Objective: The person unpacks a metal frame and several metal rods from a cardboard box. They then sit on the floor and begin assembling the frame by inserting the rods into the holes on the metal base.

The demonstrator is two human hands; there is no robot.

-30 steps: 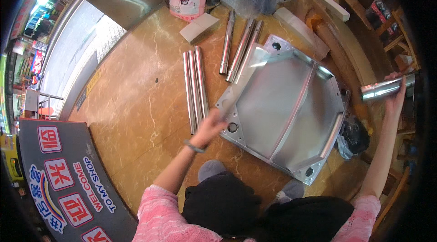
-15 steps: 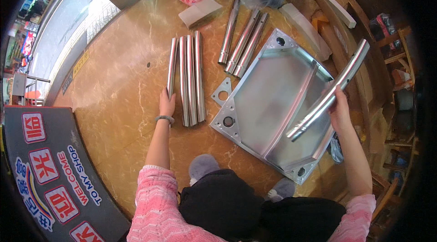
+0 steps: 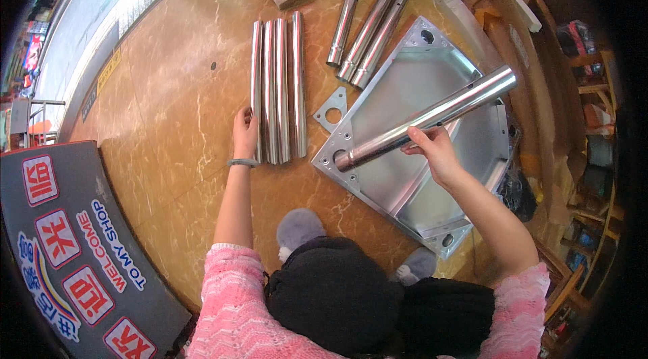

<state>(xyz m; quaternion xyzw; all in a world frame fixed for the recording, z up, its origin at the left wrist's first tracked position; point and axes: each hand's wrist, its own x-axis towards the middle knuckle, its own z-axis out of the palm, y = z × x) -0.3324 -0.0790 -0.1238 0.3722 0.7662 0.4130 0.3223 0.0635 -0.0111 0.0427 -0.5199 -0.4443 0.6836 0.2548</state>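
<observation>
- Head view: near the body, the right hand (image 3: 432,150) is closed round a long shiny metal tube (image 3: 432,116), held slanting over the big metal tray (image 3: 472,177).
- Left of the tray, the left hand (image 3: 244,131) lies open, touching four tubes (image 3: 278,86) on the floor (image 3: 169,89).
- The held tube looks stiff, smooth and slippery; holding its middle seems best.
- Three more tubes (image 3: 368,32) lie beyond the tray.
</observation>
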